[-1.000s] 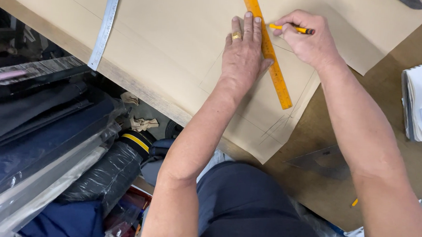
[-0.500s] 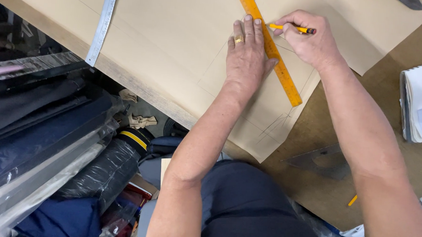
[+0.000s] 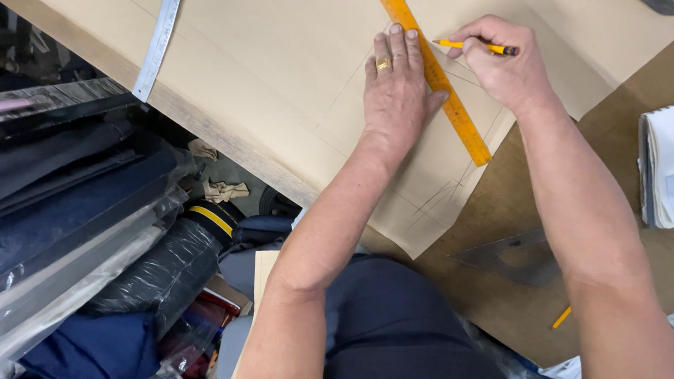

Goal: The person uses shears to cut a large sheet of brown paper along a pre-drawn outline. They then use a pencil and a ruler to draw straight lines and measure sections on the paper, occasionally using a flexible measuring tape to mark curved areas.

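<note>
Two hands are working on the brown paper (image 3: 282,71): the left hand (image 3: 394,92) is lying flat, still pressing the orange ruler (image 3: 434,75) (now shifted slightly along the sheet), while the right hand (image 3: 505,67) is gripping a yellow pencil (image 3: 471,46) at its edge; beyond, bare paper is giving room toward the curved metal ruler (image 3: 159,38)

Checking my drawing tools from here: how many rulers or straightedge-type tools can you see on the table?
3. An orange ruler under the left hand; a curved metal ruler at the paper's left; a clear set square by the right forearm. Others may lie outside the frame.
</note>
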